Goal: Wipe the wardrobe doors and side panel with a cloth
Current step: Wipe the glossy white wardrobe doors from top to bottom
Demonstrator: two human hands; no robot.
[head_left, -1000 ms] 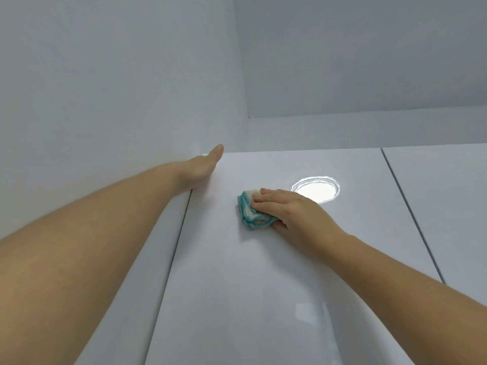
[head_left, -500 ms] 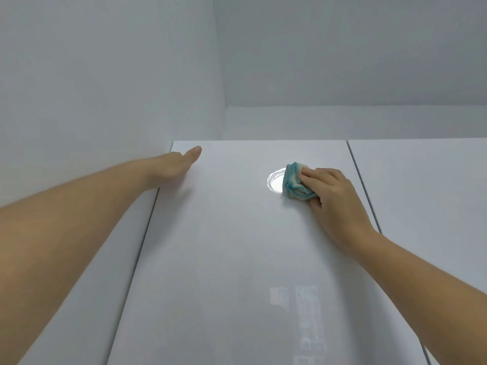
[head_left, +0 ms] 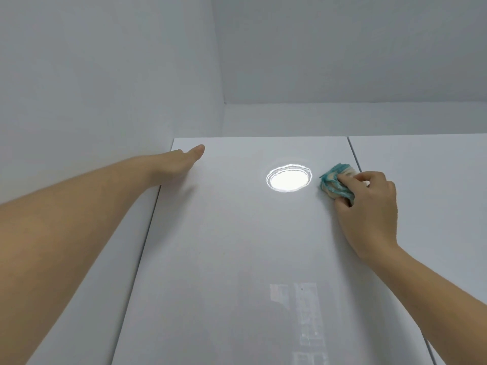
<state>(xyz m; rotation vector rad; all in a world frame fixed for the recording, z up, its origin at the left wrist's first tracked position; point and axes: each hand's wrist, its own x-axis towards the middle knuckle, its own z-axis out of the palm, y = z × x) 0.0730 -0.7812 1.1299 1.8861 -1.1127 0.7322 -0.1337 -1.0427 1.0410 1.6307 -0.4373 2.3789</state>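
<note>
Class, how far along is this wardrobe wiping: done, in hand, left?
Done: cannot tell; the glossy door shows no marks. In hand: the right hand grips the cloth at its top right corner, left hand resting top left. Left, probably: the neighbouring door and side panel.

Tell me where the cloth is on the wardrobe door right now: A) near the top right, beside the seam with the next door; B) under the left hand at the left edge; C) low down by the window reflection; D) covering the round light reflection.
A: the right hand grips the teal cloth just right of the light reflection, close to the seam.
</note>
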